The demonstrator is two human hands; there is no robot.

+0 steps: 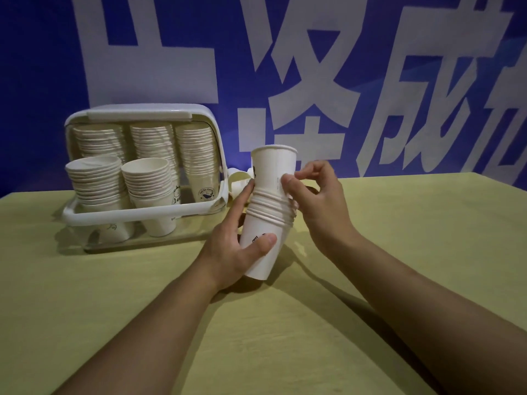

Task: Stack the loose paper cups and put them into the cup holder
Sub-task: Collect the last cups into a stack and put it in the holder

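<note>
- Your left hand [242, 246] is closed round the lower part of the cup stack [266, 223]; thumb across the front of the bottom cup, fingers up its far side. Stack is off the table [399, 280], tilted slightly.
- Your right hand [316, 206] pinches the top cup [272, 169] by its side wall, just above the band of nested rims. The cup stands well proud of those rims, so it looks not fully seated.
- Cup holder [142, 172] sits beyond and outboard of your left fingertips, already carrying several stacks. More loose cups [238, 181] lie just behind the left fingertips, partly hidden.
- Handling judgement: thin paper, very light, walls dent easily. Squeeze gently.
- Best hold: the rolled rims and the nested band are the stiffest zones; press down on the rim, not the bare wall.
- Risk: a stack this tall may buckle or slip apart if held only at the base.
</note>
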